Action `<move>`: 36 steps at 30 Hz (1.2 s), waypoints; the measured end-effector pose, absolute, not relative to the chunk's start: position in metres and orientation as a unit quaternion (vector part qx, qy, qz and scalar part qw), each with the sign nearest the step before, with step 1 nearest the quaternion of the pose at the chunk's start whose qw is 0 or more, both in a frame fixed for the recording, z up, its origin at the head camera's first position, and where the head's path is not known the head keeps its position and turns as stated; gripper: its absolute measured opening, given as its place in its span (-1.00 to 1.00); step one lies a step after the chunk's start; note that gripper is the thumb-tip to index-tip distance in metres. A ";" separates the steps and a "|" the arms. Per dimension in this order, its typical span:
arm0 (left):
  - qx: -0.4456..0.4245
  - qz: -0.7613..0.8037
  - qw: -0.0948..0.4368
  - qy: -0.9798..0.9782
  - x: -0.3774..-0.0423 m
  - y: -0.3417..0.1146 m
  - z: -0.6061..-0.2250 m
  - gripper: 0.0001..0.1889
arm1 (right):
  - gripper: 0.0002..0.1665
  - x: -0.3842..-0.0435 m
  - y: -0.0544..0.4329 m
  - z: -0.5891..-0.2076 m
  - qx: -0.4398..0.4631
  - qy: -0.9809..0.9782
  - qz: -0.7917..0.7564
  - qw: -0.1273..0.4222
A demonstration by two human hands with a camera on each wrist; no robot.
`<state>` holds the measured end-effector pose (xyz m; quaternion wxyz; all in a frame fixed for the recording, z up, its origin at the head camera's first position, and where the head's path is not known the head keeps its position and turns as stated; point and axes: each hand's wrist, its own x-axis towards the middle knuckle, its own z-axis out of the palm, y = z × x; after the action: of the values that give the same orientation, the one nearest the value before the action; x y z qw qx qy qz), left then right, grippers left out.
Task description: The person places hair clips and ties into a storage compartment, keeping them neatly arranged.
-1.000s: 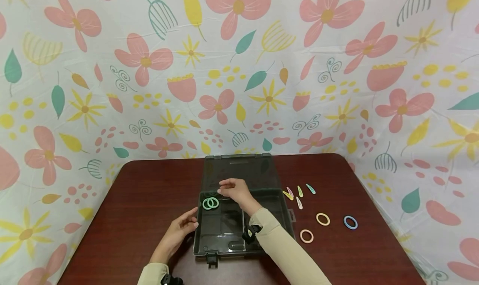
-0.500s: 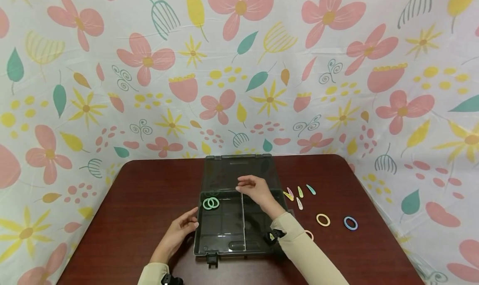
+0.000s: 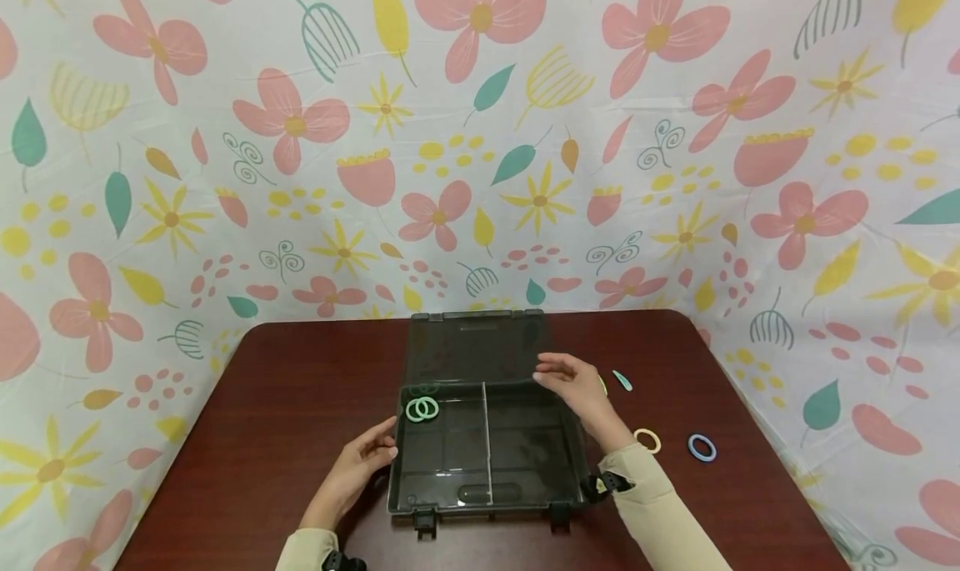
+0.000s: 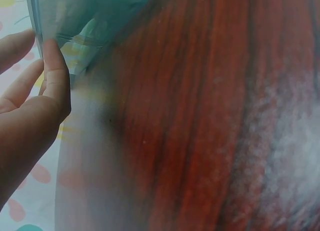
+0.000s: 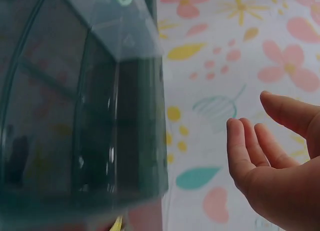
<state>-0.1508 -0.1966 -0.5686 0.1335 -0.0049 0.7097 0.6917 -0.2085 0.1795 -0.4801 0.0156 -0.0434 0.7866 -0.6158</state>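
A dark see-through plastic box [image 3: 442, 463] lies with its lid [image 3: 476, 346] folded back. Two overlapping green rings [image 3: 422, 408], which look like hair ties, lie at the back of its left compartment. My left hand [image 3: 351, 471] touches the box's left wall with relaxed fingers, also visible in the left wrist view. My right hand [image 3: 577, 392] hovers near the box's right back corner, with nothing between its loosely bent fingers in the right wrist view. Past it lies a teal hair clip [image 3: 622, 381]; other clips are mostly hidden behind the hand. A yellow ring [image 3: 651, 441] is partly covered by the right arm.
A blue ring [image 3: 702, 448] lies farther right on the dark red wooden table [image 3: 300, 388]. A thin divider [image 3: 487, 446] splits the box in two. Two latches, one of them the left latch [image 3: 425, 523], stick out at the front. A flower-patterned cloth [image 3: 480, 179] hangs behind.
My right hand has moved right, from above the left compartment past the divider to the box's right side, now covering most clips. The left hand and the green rings have stayed put.
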 end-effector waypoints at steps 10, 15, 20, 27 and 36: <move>-0.005 0.692 0.135 0.709 -0.149 -0.197 -0.569 -0.37 | -0.43 -0.192 0.234 -0.493 0.010 0.787 -0.617 -0.003; -0.003 0.696 0.133 0.705 -0.149 -0.199 -0.570 -0.36 | -0.39 -0.183 0.258 -0.500 0.036 0.790 -0.612 -0.012; -0.003 0.699 0.133 0.703 -0.149 -0.199 -0.571 -0.36 | -0.33 -0.176 0.279 -0.508 0.054 0.795 -0.604 -0.023; -0.007 0.703 0.131 0.699 -0.149 -0.198 -0.570 -0.36 | -0.28 -0.167 0.302 -0.523 0.077 0.791 -0.606 -0.023; -0.004 0.700 0.135 0.701 -0.150 -0.197 -0.570 -0.36 | -0.28 -0.158 0.327 -0.545 0.079 0.806 -0.586 -0.031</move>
<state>-0.1505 -0.1971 -0.5703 0.1347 -0.0042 0.7015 0.6998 -0.1575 0.3269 -0.5447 -0.0312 0.0789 0.8056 -0.5864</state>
